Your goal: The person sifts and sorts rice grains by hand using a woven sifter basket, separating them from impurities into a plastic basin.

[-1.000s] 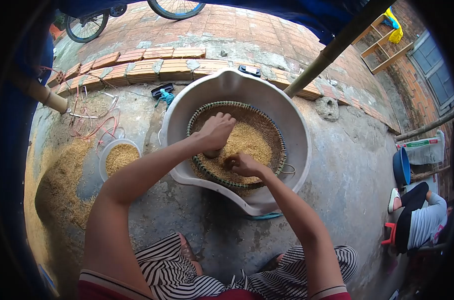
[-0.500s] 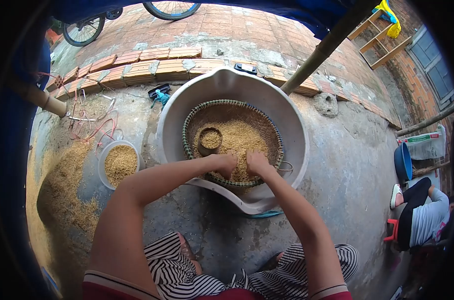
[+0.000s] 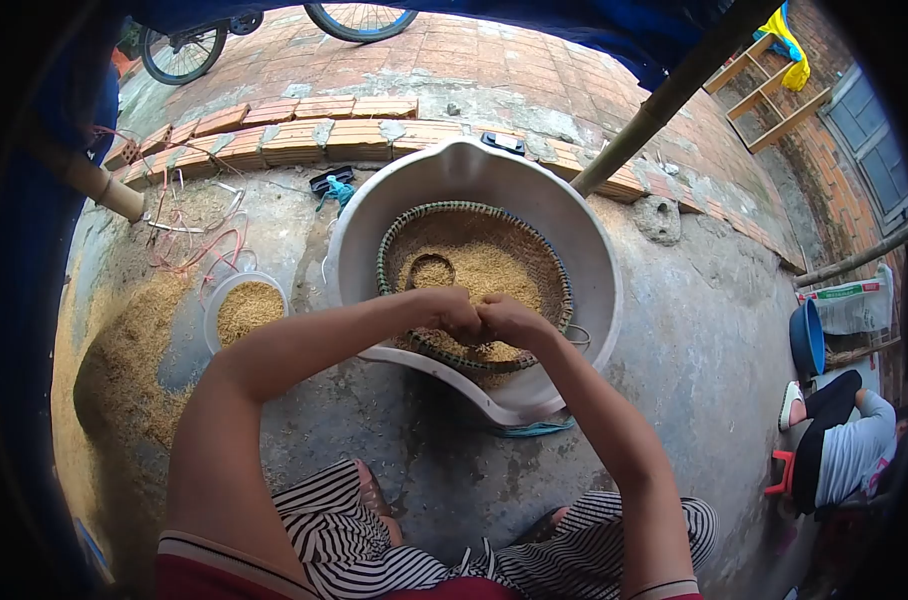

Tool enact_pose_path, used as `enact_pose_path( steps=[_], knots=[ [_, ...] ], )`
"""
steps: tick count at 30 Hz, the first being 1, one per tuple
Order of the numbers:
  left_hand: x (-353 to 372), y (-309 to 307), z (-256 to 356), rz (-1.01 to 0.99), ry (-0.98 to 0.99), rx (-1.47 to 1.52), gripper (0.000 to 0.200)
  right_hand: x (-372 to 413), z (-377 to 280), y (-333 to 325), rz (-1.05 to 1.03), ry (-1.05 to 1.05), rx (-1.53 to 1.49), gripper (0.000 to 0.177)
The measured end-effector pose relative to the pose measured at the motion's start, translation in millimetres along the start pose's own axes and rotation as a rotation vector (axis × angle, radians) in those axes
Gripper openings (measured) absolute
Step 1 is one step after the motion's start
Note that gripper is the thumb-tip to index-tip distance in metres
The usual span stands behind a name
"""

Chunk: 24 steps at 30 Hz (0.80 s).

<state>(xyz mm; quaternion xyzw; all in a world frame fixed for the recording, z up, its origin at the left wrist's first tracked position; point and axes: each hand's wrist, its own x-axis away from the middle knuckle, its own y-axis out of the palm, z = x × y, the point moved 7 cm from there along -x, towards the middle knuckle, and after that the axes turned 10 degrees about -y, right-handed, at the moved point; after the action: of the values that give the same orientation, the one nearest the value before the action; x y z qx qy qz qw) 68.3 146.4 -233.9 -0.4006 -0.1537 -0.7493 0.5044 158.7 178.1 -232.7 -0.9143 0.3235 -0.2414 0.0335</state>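
A round woven basket with golden grain in it sits inside a large grey basin. My left hand and my right hand meet above the grain near the basket's front side, touching or nearly so. Both look closed, with fingers curled down, and what they hold, if anything, is hidden. Just behind my left hand, a small round tin filled with grain stands in the basket.
Left of the basin are a white tub of grain, a grain heap and tangled cords. A row of bricks and a bamboo pole lie beyond. Another person sits at the right near a blue basin.
My hands have come together from slightly apart and lifted a little from the grain. The whole view has shifted slightly.
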Motion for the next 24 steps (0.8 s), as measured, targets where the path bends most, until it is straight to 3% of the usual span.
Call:
enact_pose_path(
  steps=[1,3,6,8,10,12,13,15,16,18,20,21,22,23,24],
  knots=[
    [-1,-17,-1,0.062,-0.015,-0.017,0.017,3,-17,-1,-0.003,-0.002,0.003,0.011],
    [8,-46,3,0.124,-0.028,-0.037,0.016,3,-47,2,0.002,-0.108,-0.395,0.012],
    [41,-75,20,0.134,0.118,0.046,0.015,-13,-67,8,-0.028,-0.191,-0.499,0.016],
    [47,-93,24,0.260,0.203,-0.047,0.023,-3,-89,23,0.041,-0.142,-0.514,0.019],
    [57,-102,27,0.278,0.153,-0.105,0.029,-1,-89,28,0.107,-0.096,-0.524,0.023],
    [66,-111,26,0.290,0.097,-0.150,0.038,-9,-71,22,0.233,-0.152,-0.151,0.025],
    [69,-112,27,0.291,0.096,-0.147,0.038,-14,-57,20,0.230,-0.151,-0.149,0.025],
    [75,-118,29,0.374,0.101,-0.263,0.047,-10,-63,4,0.354,-0.469,0.331,0.023],
    [72,-116,26,0.376,0.100,-0.261,0.047,-11,-55,-1,0.477,-0.408,0.284,0.021],
    [63,-106,23,0.484,0.227,-0.583,0.072,-16,-42,0,0.477,-0.315,0.384,0.021],
    [50,-97,8,0.433,0.233,-0.612,0.084,-21,-21,4,0.382,-0.104,0.522,0.023],
    [40,-90,0,0.379,0.240,-0.643,0.096,-18,-13,10,0.381,-0.106,0.524,0.023],
    [34,-86,-3,0.434,0.302,-0.668,0.105,-13,-10,22,0.339,-0.174,0.799,0.024],
    [26,-84,-7,0.434,0.303,-0.668,0.105,-11,-8,32,0.294,-0.242,1.073,0.026],
    [25,-83,-5,0.465,0.304,-0.644,0.106,-9,-12,32,0.295,-0.241,1.075,0.026]
  ],
)
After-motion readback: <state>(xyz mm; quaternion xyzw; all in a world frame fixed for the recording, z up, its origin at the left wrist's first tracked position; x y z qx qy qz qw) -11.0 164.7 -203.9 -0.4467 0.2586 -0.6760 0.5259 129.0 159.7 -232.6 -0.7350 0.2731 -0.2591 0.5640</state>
